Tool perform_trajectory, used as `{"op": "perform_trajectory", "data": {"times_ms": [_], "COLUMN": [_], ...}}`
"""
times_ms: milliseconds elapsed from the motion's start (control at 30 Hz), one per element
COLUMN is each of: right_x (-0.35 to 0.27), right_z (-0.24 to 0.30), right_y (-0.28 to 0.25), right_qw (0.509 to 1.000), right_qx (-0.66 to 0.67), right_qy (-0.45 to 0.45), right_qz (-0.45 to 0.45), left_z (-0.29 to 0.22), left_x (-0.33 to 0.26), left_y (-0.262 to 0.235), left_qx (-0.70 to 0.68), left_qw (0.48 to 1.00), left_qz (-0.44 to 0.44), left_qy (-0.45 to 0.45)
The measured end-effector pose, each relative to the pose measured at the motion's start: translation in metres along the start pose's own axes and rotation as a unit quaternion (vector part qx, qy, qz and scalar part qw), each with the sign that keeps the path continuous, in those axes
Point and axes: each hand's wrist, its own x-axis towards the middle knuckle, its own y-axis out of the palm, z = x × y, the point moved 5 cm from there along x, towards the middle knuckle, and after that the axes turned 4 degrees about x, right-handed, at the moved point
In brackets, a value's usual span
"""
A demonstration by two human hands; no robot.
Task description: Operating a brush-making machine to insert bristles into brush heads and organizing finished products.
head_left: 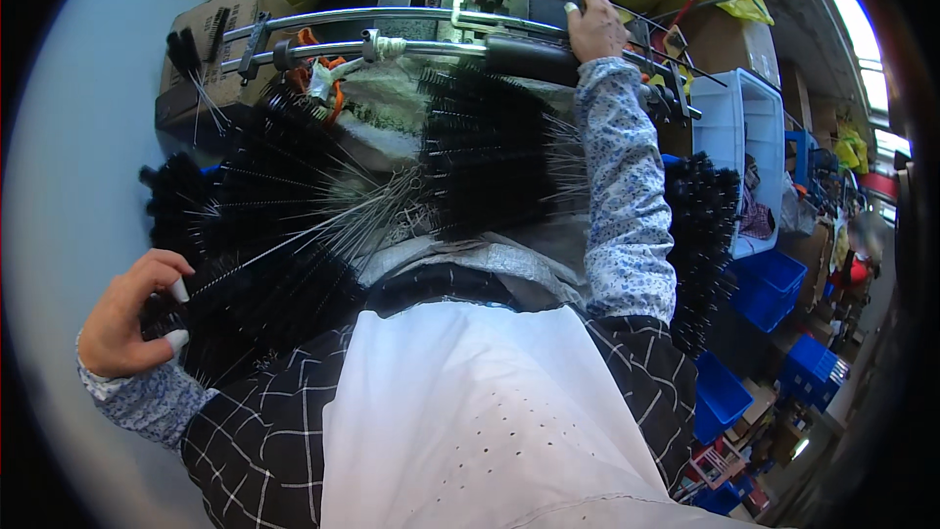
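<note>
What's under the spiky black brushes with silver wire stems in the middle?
A crumpled whitish-grey sheet shows around the black brushes, seemingly running beneath them. Whatever lies directly under their thick bristles is covered, so I can't tell.

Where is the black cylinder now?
In the head view, the black cylinder is near the top, right of centre, in line with the front metal rail, just left of the right hand and above the black brushes.

Left hand [113, 325]: fingers [159, 266] curved, thumb [155, 353] apart; right arm [622, 171] stretched forward, right hand [596, 29] palm down.
</note>
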Motion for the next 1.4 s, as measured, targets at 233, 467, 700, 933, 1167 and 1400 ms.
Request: {"op": "perform_trajectory", "data": {"times_ms": [233,467,700,933,1167,1400], "right_x": [-0.009,-0.011,-0.001,0.043,0.037,-0.069], "right_z": [0.095,0.087,-0.028,-0.105,-0.125,0.026], "right_y": [0.020,0.015,-0.007,-0.033,-0.053,-0.140], "right_qw": [0.998,0.998,0.998,0.996,0.965,0.847], "right_qx": [-0.027,-0.019,-0.030,-0.017,0.095,0.293], "right_qy": [0.016,-0.011,-0.040,-0.020,-0.030,-0.205], "right_qz": [0.048,0.063,0.027,0.090,0.244,0.393], "left_z": [-0.011,-0.021,0.011,-0.023,-0.080,-0.101], "left_x": [0.000,0.006,-0.036,0.004,0.094,0.151], "left_y": [-0.010,-0.019,-0.027,-0.022,0.009,0.041], "left_qx": [0.043,0.063,-0.055,-0.040,-0.002,-0.051], "left_qw": [0.996,0.987,0.974,0.959,0.948,0.919], "left_qz": [-0.022,-0.030,-0.159,-0.125,0.038,-0.033], "left_qy": [0.078,0.147,0.155,0.252,0.316,0.391]}}
